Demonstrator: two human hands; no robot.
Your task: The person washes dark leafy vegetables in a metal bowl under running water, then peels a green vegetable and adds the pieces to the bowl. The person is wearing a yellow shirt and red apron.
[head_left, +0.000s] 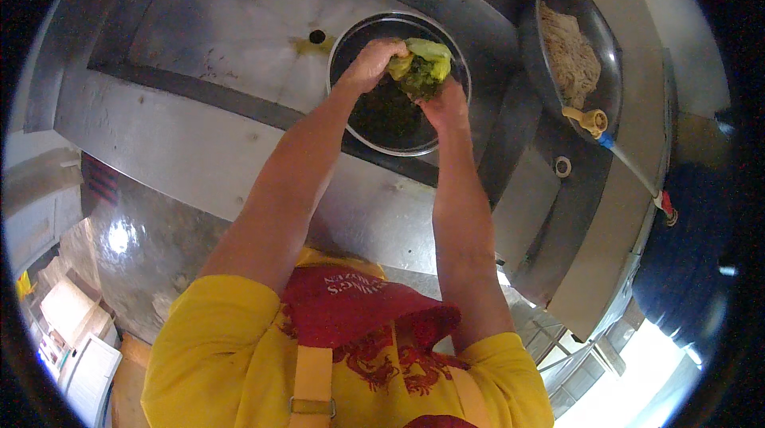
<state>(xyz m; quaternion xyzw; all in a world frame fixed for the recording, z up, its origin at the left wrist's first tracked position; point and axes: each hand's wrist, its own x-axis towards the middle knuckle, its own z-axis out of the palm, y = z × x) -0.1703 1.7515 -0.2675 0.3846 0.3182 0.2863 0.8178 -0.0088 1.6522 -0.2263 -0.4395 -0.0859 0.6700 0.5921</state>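
Observation:
A bunch of wet leafy greens (pixel 424 68), pale yellow-green at the stems and darker below, is held over a round metal bowl (pixel 333 69). My left hand (pixel 374 64) grips the bunch from its left side, fingers closed round the stem end. On the right, my right hand (pixel 448 107) closes on the lower leaves, with its fingertips partly hidden by them. Inside the bowl lies a dark green mass (pixel 386 109), probably more leaves in liquid; it is too dim to make out fully.
The bowl stands in a steel sink (pixel 223 37) with a drain hole (pixel 317 37) to its left. At the far right, a large metal basin (pixel 612 69) holds pale, shredded or noodle-like food (pixel 570 53). A yellow fitting on a pole (pixel 591 120) crosses its near edge.

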